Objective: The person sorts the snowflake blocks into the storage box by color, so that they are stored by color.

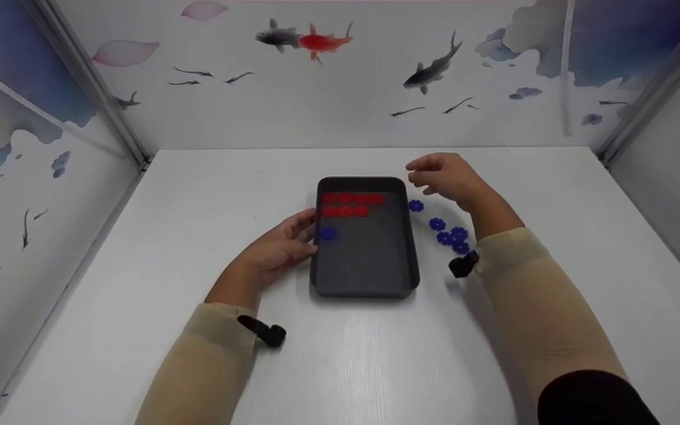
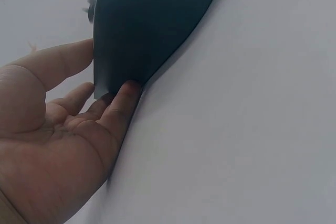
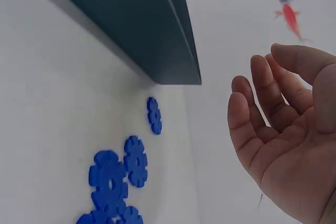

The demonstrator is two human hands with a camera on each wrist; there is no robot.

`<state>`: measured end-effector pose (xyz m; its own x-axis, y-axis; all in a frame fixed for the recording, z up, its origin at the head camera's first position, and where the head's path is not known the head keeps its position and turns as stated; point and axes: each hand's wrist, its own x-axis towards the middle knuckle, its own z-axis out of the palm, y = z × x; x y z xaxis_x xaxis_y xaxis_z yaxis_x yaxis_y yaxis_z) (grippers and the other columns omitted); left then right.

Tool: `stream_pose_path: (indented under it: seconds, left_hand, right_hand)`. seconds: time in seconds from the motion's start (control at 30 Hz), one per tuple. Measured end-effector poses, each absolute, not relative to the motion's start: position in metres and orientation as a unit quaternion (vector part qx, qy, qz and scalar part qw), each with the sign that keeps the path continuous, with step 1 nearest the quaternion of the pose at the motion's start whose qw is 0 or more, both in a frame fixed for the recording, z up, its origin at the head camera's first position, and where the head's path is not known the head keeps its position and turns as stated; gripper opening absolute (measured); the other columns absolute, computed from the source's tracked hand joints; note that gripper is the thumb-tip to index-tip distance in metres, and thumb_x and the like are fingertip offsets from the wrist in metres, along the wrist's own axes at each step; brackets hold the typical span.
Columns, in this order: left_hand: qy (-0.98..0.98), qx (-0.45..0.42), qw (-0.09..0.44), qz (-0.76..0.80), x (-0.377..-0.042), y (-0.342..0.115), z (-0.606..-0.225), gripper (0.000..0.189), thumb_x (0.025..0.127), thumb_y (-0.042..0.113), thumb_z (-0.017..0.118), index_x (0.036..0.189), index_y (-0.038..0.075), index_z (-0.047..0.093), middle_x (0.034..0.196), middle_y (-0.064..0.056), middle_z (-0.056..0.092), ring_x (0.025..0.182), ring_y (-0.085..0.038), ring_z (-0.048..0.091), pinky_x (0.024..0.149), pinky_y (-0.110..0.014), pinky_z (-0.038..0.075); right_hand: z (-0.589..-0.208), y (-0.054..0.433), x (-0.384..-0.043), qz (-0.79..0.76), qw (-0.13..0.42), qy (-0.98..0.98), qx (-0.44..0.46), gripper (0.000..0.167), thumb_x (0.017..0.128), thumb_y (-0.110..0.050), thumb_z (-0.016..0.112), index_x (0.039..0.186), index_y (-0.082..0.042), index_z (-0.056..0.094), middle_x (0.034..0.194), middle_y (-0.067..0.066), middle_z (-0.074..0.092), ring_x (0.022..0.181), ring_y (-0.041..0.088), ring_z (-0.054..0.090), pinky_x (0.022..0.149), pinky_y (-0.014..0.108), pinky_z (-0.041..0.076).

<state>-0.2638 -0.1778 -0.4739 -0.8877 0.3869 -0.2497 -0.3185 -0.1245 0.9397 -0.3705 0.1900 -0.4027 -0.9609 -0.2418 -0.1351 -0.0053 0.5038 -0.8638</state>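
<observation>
A dark grey rectangular tray stands on the white table. Inside, red notched discs form two rows at the far end, with one blue disc below them at the left. My left hand rests its fingers and thumb against the tray's left wall; in the left wrist view, fingertips touch the wall's outer side. Above the table, past the far right corner, my right hand hovers with loosely bent fingers and nothing between them. Several blue flower-shaped discs lie right of the tray, some overlapping.
A white wall panel painted with fish closes off the table's back. Side panels flank it, joined by metal posts. Small black devices sit on both wrists, the left one below the tray's level.
</observation>
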Motion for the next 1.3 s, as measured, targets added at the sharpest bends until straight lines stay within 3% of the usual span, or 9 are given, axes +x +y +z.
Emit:
stream_pose_path:
  seconds: [0.3,0.5,0.7,1.3]
  left_hand:
    - [0.619,0.015,0.237,0.748,-0.264,-0.177,-0.476,0.09,0.091,-0.015,0.068,0.166,0.023,0.037,0.177,0.005,0.031,0.166,-0.019,0.027,0.127,-0.04,0.041]
    - [0.618,0.015,0.239,0.749,-0.264,-0.178,-0.476,0.09,0.089,-0.015,0.069,0.166,0.023,0.039,0.177,0.005,0.03,0.167,-0.02,0.025,0.126,-0.04,0.042]
    - [0.617,0.019,0.24,0.749,-0.264,-0.178,-0.475,0.091,0.09,-0.016,0.069,0.166,0.022,0.037,0.177,0.005,0.032,0.166,-0.019,0.027,0.128,-0.041,0.04]
    - [0.622,0.017,0.238,0.746,-0.265,-0.179,-0.474,0.089,0.091,-0.014,0.068,0.166,0.023,0.037,0.177,0.006,0.032,0.166,-0.019,0.027,0.127,-0.042,0.04]
  right_hand:
    - [-0.428,0.205,-0.381,-0.467,0.164,0.868,-0.046,0.041,0.103,-0.027,0.071,0.141,-0.012,0.067,0.138,0.011,0.067,0.127,0.027,0.064,0.116,0.048,0.052]
    - [-0.439,0.207,-0.384,-0.418,0.19,0.888,-0.022,0.042,0.104,-0.025,0.069,0.145,-0.018,0.065,0.142,0.008,0.065,0.13,0.03,0.059,0.121,0.052,0.046]
    - [-0.44,0.203,-0.381,-0.397,0.205,0.894,-0.015,0.043,0.103,-0.012,0.066,0.145,-0.021,0.065,0.145,0.006,0.065,0.138,0.031,0.056,0.128,0.058,0.036]
    - [-0.439,0.196,-0.383,-0.315,0.188,0.93,-0.017,0.035,0.101,-0.01,0.069,0.133,-0.022,0.073,0.135,0.008,0.066,0.123,0.031,0.058,0.122,0.057,0.045]
